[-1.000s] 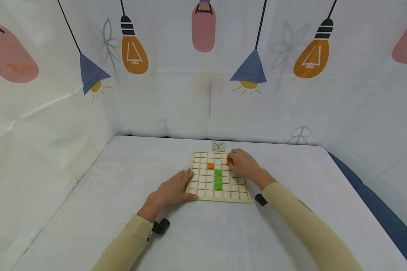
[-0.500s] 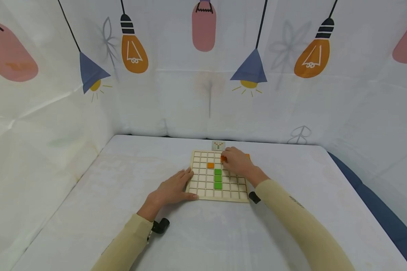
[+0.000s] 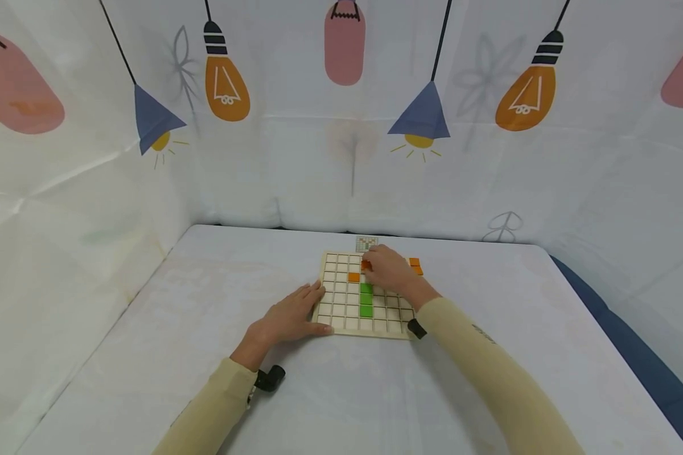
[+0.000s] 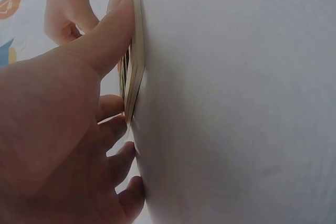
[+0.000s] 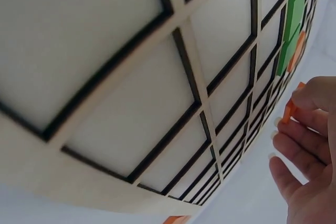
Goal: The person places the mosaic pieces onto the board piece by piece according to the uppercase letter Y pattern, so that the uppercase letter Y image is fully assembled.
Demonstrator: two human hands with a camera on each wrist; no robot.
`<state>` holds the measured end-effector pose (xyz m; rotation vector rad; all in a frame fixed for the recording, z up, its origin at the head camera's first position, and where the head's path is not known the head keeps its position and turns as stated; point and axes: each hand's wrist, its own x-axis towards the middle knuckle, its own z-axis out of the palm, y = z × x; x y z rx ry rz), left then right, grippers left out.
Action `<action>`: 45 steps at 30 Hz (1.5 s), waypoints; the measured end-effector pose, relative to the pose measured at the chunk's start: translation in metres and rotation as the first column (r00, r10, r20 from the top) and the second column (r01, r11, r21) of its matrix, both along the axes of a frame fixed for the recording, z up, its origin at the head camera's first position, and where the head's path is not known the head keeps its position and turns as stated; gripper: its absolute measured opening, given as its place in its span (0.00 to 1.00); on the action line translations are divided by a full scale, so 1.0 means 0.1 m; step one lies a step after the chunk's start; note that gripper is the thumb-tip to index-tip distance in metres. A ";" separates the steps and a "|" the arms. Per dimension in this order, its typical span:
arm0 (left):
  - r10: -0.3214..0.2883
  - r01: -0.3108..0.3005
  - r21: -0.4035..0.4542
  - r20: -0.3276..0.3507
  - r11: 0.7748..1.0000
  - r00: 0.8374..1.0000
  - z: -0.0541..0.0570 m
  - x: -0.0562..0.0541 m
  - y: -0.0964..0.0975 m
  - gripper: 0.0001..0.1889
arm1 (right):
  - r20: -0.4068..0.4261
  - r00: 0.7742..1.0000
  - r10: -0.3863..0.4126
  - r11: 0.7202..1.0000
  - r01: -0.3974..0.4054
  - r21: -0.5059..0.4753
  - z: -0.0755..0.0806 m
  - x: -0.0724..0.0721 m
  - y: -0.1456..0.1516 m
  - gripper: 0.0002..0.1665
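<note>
A pale wooden grid board [image 3: 341, 321] lies on the white table. My left hand [image 3: 289, 318] rests at its near left corner, fingers extended along the left side and thumb at the front edge, as the left wrist view shows on the board's rim [image 4: 137, 51]. Over the far rows, my right hand [image 3: 391, 268] pinches a square orange tile [image 5: 292, 106] between thumb and fingertips. Another orange tile [image 3: 353, 277] sits in a cell, with green tiles [image 3: 366, 299] in a column to its right and nearer to me.
Behind the board lies a small card with a coloured grid pattern [image 3: 365, 241]. Loose orange tiles [image 3: 415, 261] are at the board's far right corner, partly behind the right hand. A white printed curtain [image 3: 307, 177] hangs beyond the table's far edge.
My right hand has moved left across the far rows with the orange tile, uncovering orange tiles at the far right corner. My left hand stays in place.
</note>
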<state>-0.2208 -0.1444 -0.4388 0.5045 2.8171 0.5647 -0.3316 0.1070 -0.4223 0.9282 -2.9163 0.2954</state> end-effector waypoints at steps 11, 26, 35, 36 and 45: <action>-0.006 0.006 0.005 0.005 1.000 1.000 0.01 0.00 0.00 0.50 | 0.017 1.000 -0.011 1.000 0.011 0.022 -0.03 -0.03 -0.21 0.08; -0.016 0.016 -0.001 0.002 1.000 1.000 0.03 0.01 -0.01 0.49 | -0.020 1.000 -0.001 1.000 0.002 0.023 -0.10 -0.06 -0.38 0.08; -0.013 0.013 -0.001 0.011 1.000 1.000 0.05 0.01 0.01 0.49 | -0.013 1.000 -0.009 0.999 0.009 0.040 -0.07 -0.08 -0.47 0.09; -0.011 0.011 -0.002 0.012 1.000 1.000 0.05 0.01 0.00 0.49 | -0.010 1.000 -0.012 0.999 0.013 0.042 -0.06 -0.08 -0.48 0.09; -0.010 0.010 -0.010 0.014 1.000 1.000 0.03 -0.01 0.00 0.50 | -0.014 1.000 -0.014 0.999 0.015 0.051 -0.07 -0.10 -0.51 0.10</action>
